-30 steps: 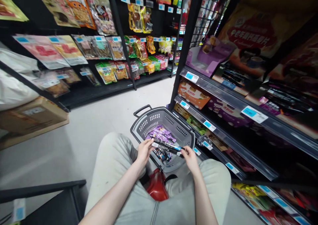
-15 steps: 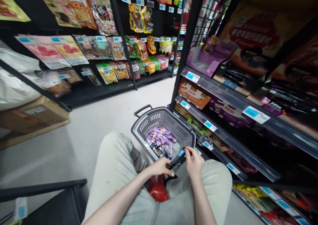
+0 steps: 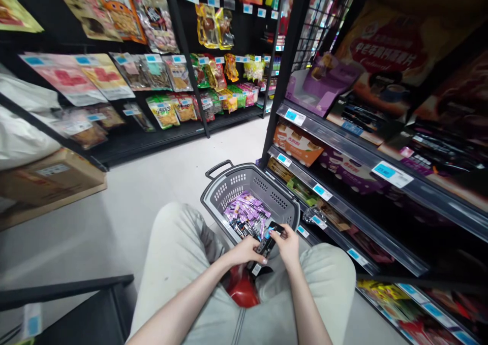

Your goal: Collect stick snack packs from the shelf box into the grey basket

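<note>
I sit low in a shop aisle with my knees apart. Between them, my left hand (image 3: pixel 246 251) and my right hand (image 3: pixel 286 243) both grip a bunch of long black stick packets (image 3: pixel 266 245) with blue and white ends. The bunch points away from me, over the near rim of a grey plastic basket (image 3: pixel 232 187) on the floor. Inside the basket lie several purple packets (image 3: pixel 247 213) and several black ones. Both hands are closed on the bunch.
Dark shelves (image 3: pixel 343 147) with blue price tags run along the right, holding orange and purple boxes. Racks of hanging snack bags (image 3: pixel 168 81) fill the back and left. Cardboard boxes (image 3: pixel 49 180) sit at the left. A red object (image 3: pixel 242 291) lies under my legs.
The packets were held sideways across the basket; I have pulled them closer and turned them end-on, and my hands have come together.
</note>
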Motion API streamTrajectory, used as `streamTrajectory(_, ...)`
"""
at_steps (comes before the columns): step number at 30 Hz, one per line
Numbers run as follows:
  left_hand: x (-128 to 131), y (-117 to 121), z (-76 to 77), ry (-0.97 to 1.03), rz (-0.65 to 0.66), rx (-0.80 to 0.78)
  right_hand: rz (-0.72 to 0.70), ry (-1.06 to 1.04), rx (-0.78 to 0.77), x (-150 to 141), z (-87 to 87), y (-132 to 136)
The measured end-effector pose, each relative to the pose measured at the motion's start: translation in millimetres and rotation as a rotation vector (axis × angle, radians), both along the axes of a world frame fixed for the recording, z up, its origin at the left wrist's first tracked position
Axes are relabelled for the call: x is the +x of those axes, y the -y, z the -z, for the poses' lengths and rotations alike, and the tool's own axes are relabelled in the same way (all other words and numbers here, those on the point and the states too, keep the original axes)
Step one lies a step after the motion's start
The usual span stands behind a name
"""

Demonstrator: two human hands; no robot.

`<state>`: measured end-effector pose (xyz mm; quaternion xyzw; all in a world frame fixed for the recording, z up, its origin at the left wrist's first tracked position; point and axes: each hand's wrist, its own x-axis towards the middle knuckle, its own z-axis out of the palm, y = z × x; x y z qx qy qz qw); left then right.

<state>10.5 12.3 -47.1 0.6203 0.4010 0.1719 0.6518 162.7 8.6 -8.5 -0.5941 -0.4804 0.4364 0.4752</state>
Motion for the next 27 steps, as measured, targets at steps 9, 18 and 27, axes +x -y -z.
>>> streamTrajectory(9,-4.7,4.9,-17.2,0.314,0.137,-0.557,0.231,0.084,-0.022,12.7,15.3,-6.2)
streamTrajectory(18,-8.7,3.9,-21.8,0.348,0.161,-0.625,0.307,-0.188,-0.091,39.3,15.9,-13.6)
streamTrajectory(27,-3.3,-1.2,-7.5,0.197,0.026,-0.467,-0.236,-0.254,-0.292,-13.8,34.2,-5.1)
